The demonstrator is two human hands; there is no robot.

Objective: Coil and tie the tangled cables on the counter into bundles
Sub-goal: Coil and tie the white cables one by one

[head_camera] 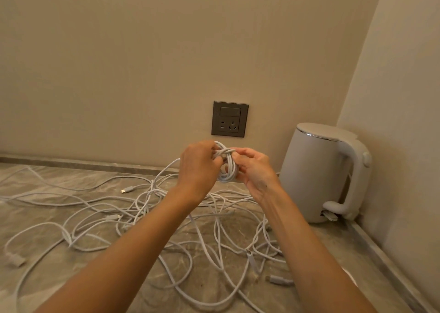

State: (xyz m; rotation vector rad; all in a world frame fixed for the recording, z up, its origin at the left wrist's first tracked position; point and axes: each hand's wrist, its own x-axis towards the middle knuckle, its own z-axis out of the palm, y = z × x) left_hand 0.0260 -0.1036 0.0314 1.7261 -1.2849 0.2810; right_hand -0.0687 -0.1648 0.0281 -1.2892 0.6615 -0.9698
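**Small coil held up, big tangle below**

In my feed, the grey marbled stone desk [350,243] fills the lower half and meets a beige wall. In the right corner stands a white plastic electric kettle [316,174] with its lid down, so I cannot tell what is inside. A loose tangle of thin white cables [147,200] sprawls across the middle and left of the desk, beneath both forearms. On the wall above is a dark grey square socket plate [230,119].

The left hand [197,167] and right hand [256,167] are raised above the tangle, fingers curled, pinching a small white cable coil [227,167] between them. A strand crosses the coil's top. One white connector with a gold tip [127,190] lies on the desk to the left; a grey plug end [277,280] lies near the front.
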